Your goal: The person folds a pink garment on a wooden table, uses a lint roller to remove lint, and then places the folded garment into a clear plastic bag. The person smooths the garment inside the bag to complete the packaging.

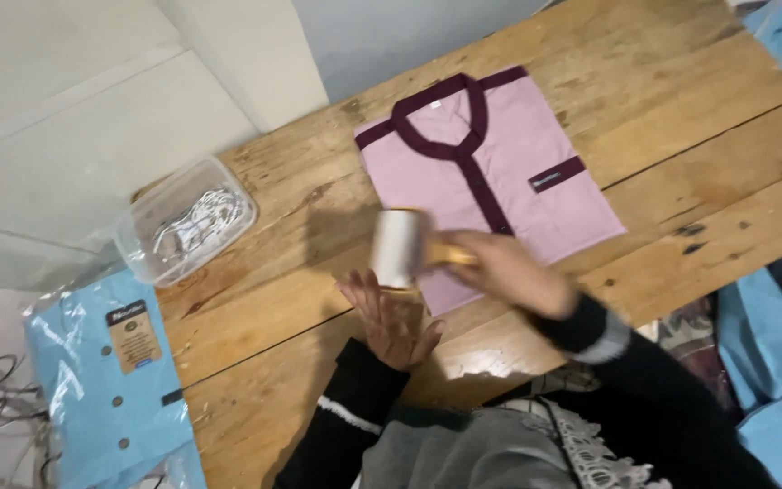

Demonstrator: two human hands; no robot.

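Head view, looking down on a wooden plank desk point(699, 172).

Folded pink shirt point(491, 181) lies flat mid-desk, dark maroon collar and front strip, small maroon band on the chest pocket. Collar end points away from the person.

Right hand point(509, 272) is closed around the yellowish handle of a lint roller point(398, 246). The roller's white drum sits at the shirt's near left corner; blurred, so cannot tell whether it touches the cloth.

Left hand point(389, 319) is open, fingers spread, palm up, empty. It lies just below the roller drum, over bare desk beside the shirt's lower edge. Both sleeves are dark with a pale stripe near the cuff.

Clear plastic tub point(185, 220) at the desk's left edge, holding a tangle of thin white pieces; too small to tell what they are.

Light blue shirt in a clear bag point(106, 389), with a brown card tag, overhangs the near left corner of the desk.

More light blue cloth point(776, 362) lies off the right side.
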